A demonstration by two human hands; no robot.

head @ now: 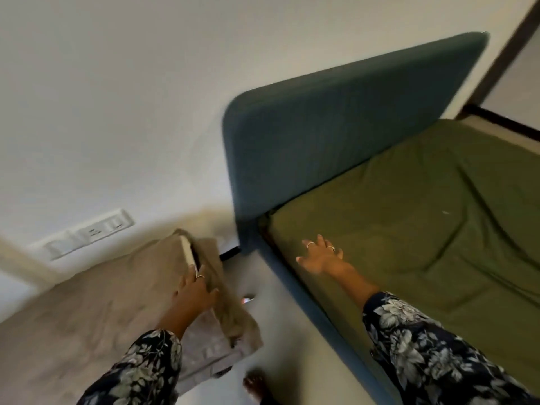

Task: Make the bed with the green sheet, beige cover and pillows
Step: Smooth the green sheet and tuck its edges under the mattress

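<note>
At lower left of the frame, the left hand (194, 293) grips a beige fabric-covered pillow (96, 311) at its edge. Right of centre, the right hand (320, 255) hovers with fingers spread, empty, over the olive-green sheet (432, 217) covering the mattress at right.

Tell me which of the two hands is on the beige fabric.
The left hand: it rests on the folded beige cover beside the bed. The right hand is spread open, empty, above the green sheet.

Green sheet (423, 217) covers the bed (330, 325).
</note>
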